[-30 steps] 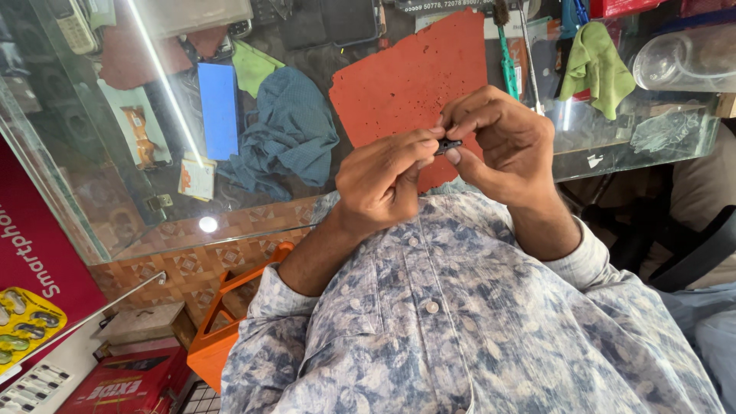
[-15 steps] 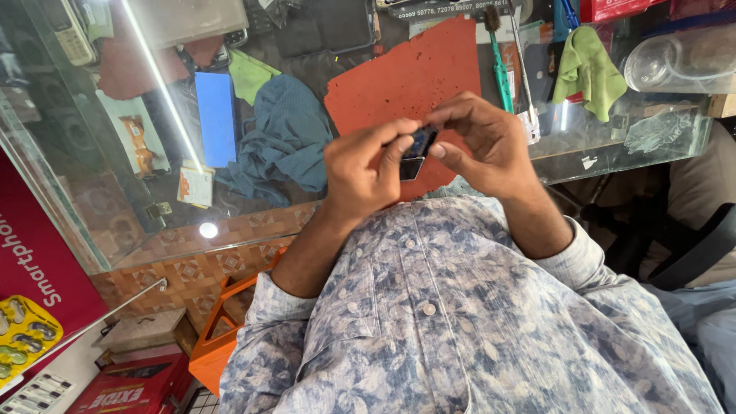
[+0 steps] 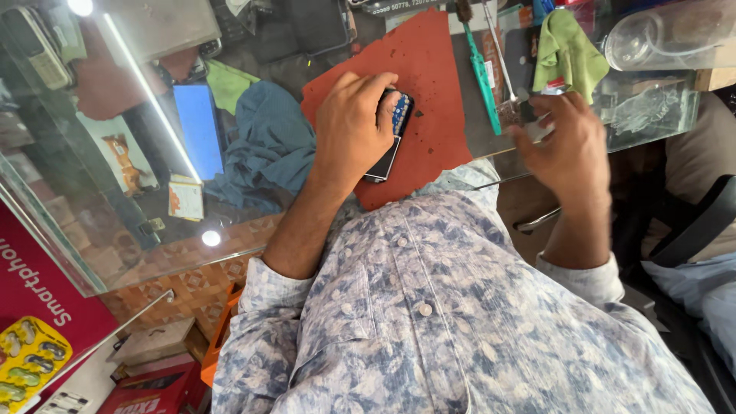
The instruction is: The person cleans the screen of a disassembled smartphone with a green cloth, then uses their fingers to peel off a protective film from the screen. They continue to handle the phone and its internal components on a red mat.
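Observation:
My left hand [image 3: 351, 130] grips a small dark phone [image 3: 389, 146] with a patterned blue back and holds it down on a red-brown work mat [image 3: 433, 73] on the glass counter. My right hand [image 3: 560, 142] is off the phone, blurred, over the counter's edge to the right, fingers apart with nothing seen in them. It hovers beside a thin metal tool [image 3: 506, 103] and a teal-handled tool [image 3: 481, 73].
A green cloth [image 3: 567, 50] and a clear plastic container [image 3: 663, 31] lie at the far right of the glass counter [image 3: 115, 230]. A blue cloth [image 3: 264, 146] and a blue slab [image 3: 198, 126] show left of the mat. A yellow blister pack [image 3: 31, 356] sits lower left.
Both hands held the phone up together earlier. Now the left hand has lowered it onto the mat, and the right hand has let go and swung right toward the tools.

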